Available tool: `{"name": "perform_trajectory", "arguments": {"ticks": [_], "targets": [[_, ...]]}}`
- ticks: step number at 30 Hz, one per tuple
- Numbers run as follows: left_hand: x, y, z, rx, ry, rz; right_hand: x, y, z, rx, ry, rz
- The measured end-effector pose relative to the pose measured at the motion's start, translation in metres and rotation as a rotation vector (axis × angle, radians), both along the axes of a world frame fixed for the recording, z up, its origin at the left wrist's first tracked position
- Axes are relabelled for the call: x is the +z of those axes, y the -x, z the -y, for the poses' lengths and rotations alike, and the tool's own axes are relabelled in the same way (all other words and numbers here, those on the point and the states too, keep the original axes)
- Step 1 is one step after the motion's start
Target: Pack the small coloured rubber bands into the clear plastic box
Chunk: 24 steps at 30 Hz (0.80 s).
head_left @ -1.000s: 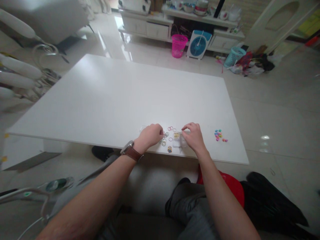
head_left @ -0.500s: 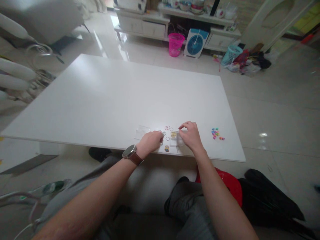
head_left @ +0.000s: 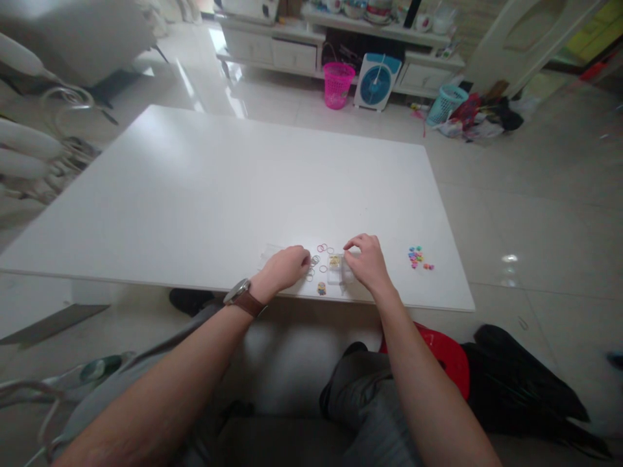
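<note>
My left hand [head_left: 288, 264], a watch on its wrist, is closed with curled fingers beside several loose thin rings [head_left: 323, 268]. What it holds, if anything, is hidden. Thumb and forefinger of my right hand [head_left: 366, 261] pinch together at the upper right of a small clear plastic box [head_left: 334, 276]; I cannot make out anything between them. Small gold pieces [head_left: 335, 261] lie in one compartment of the box. A little yellow-and-blue figure [head_left: 321, 288] lies near the table edge. Partly behind my left hand rests a clear flat lid [head_left: 269, 251].
Several small colourful pieces [head_left: 416, 255] lie on the right of the white table [head_left: 272, 181]. A red stool [head_left: 444, 353] and a black bag [head_left: 525, 376] are below on the right. Across the floor stand a pink basket [head_left: 338, 87] and a blue-and-white fan [head_left: 377, 83].
My left hand has moved slightly left, away from the box, and more of the rings show. My right hand keeps its pinch by the box. The whole view has shifted a little.
</note>
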<state>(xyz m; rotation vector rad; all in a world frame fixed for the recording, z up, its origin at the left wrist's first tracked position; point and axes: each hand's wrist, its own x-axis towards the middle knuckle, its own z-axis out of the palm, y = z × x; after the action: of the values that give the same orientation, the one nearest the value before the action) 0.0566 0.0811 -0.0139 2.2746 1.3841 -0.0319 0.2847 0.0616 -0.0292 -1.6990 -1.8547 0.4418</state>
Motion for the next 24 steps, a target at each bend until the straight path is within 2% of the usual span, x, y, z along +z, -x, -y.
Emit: {"name": "perform_trajectory", "arguments": {"ticks": [6,12,19,24], "targets": [[-0.002,0.007,-0.004,0.092,-0.065,0.042,-0.001,0.001,0.000,0.003,0.009,0.002],[-0.009,-0.005,0.009,-0.019,-0.017,0.003,-0.002,0.002,0.000,0.018,0.006,0.016],[-0.020,-0.009,0.018,-0.055,-0.055,-0.069,-0.003,0.003,-0.001,0.023,-0.001,0.029],[-0.015,-0.010,0.016,-0.051,-0.020,-0.072,-0.001,0.002,-0.001,0.011,0.003,0.021]]}}
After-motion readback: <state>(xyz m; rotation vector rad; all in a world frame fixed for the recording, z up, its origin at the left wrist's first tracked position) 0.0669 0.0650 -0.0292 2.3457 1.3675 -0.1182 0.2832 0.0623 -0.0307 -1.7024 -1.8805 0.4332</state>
